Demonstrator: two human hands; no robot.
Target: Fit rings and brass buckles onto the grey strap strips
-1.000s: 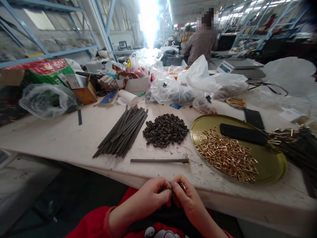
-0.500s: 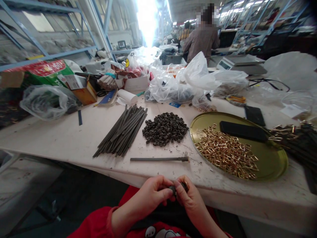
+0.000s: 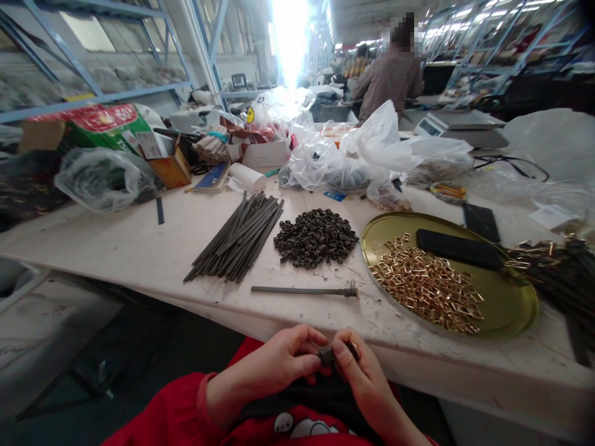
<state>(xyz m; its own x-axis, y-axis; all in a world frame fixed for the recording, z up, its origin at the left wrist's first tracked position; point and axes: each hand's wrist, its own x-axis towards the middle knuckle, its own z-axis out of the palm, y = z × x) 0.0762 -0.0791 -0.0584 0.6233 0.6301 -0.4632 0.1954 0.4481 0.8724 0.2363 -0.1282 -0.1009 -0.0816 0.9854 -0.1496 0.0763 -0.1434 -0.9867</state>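
My right hand (image 3: 360, 368) is pinching a dark strap (image 3: 327, 358), likely light, pliable, best held by its end; left hand (image 3: 286, 362), grip unclear.

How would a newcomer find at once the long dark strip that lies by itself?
On the pale table, find the pile of small dark loops. On its near side, the long strip lies sideways, apart from the heaped strips; unlike them, its right end is thicker and gold-tipped.

A pale table (image 3: 106, 238) bears dark strips (image 3: 237, 238), a heap of dark loops (image 3: 317, 238), a gold tray (image 3: 509, 303) and plastic bags (image 3: 320, 167).
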